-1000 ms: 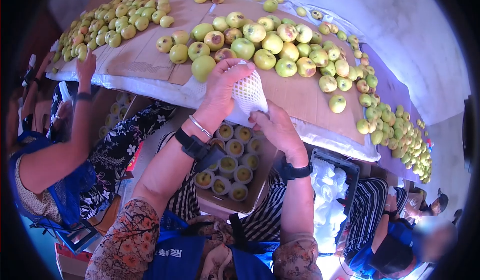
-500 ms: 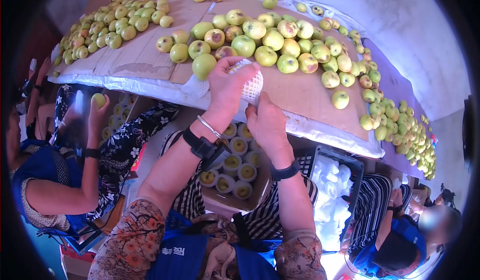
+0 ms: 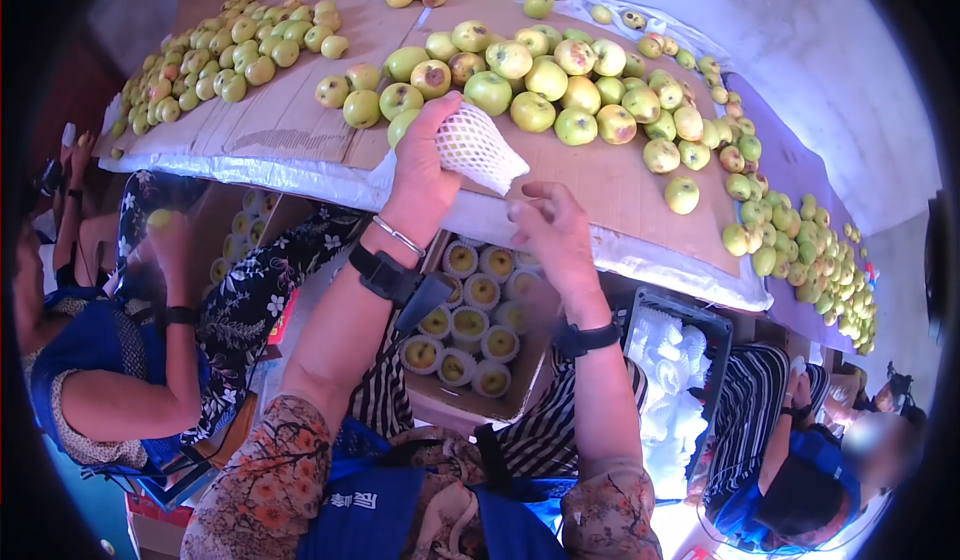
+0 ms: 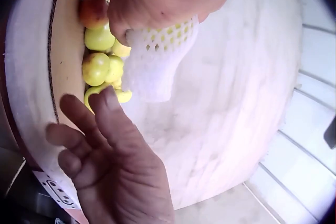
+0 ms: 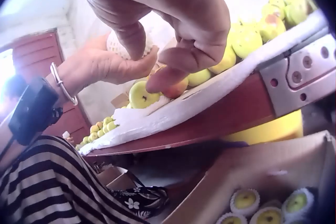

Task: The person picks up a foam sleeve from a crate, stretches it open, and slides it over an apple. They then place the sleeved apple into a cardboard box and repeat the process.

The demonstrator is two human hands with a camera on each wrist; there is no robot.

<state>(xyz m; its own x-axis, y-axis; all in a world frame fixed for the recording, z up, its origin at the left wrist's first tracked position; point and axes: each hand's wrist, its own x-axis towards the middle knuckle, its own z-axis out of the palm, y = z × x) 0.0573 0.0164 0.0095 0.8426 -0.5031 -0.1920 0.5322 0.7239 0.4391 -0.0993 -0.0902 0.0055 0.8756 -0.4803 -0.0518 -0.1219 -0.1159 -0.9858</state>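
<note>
Fruit (image 3: pixel 463 138) in netting (image 3: pixel 492 162) sits gripped by the left hand (image 3: pixel 426 165), near the loosely spread right hand (image 3: pixel 558 232).

Around you
You see a blue-clad neighbour (image 3: pixel 105 360) lower left, another neighbour (image 3: pixel 800 485) lower right, pale wall (image 3: pixel 830 110) upper right.

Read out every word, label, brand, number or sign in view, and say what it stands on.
Small white characters, apparently Chinese, on the blue vest: too small and blurred to quote surely.
No text can be made out on the foam net, left wristband or carton.
</note>
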